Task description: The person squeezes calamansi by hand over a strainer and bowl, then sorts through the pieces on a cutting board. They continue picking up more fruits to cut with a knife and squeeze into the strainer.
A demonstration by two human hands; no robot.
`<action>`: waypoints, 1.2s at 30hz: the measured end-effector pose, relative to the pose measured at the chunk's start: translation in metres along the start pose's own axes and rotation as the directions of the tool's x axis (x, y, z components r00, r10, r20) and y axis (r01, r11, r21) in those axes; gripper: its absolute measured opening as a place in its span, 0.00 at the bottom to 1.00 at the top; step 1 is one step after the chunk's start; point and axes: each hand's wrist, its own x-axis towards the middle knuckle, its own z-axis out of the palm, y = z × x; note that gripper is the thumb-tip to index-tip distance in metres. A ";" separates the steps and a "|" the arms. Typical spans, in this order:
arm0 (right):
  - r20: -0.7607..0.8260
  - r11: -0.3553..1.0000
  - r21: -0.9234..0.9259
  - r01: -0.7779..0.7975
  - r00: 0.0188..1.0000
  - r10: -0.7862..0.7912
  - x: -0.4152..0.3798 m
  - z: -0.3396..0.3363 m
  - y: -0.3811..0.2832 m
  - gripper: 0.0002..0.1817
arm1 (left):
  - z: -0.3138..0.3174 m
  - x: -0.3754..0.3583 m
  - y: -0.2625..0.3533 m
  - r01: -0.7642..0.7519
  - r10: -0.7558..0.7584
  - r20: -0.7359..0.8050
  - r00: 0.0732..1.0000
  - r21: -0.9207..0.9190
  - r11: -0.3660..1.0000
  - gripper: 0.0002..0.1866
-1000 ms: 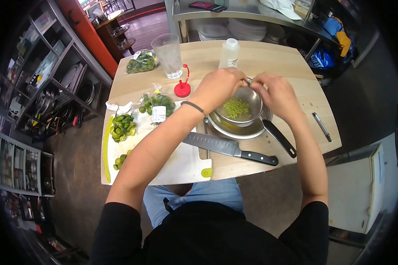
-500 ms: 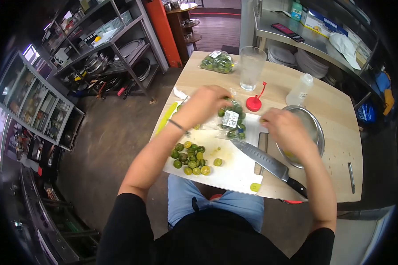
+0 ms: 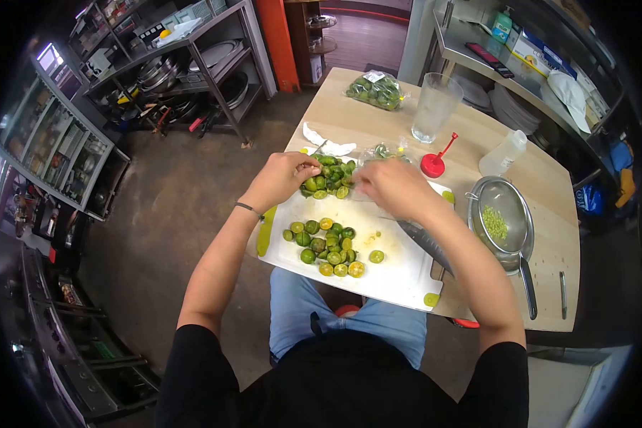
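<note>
In the head view, the left hand (image 3: 285,175) is curling at the left edge of the squeezed citrus pile (image 3: 327,173), above centre, while the blurred right hand (image 3: 395,187) is hovering just right of it; whether either is gripping anything, I cannot tell. Cut citrus halves (image 3: 326,246) are lying on the cutting board (image 3: 399,276), near centre.

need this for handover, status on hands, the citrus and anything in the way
Left hand at upper citrus pile; right hand beside it, blurred. Lower citrus pile on cutting board. Knife partly behind right forearm.
</note>
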 end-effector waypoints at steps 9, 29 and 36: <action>0.121 0.997 -0.071 -0.022 0.992 0.031 -0.096 0.035 -0.027 0.17 | 0.001 -0.002 0.016 -0.104 0.102 -0.040 0.994 -0.056 0.993 0.07; -0.103 0.958 0.256 -0.126 0.982 0.157 -0.153 0.013 -0.004 0.13 | 0.002 0.047 0.011 -0.276 0.251 0.128 0.959 0.248 0.929 0.06; -0.159 0.976 0.207 -0.066 0.982 0.100 -0.151 0.038 0.001 0.13 | -0.012 0.039 0.044 -0.078 0.058 0.107 0.993 0.190 0.979 0.06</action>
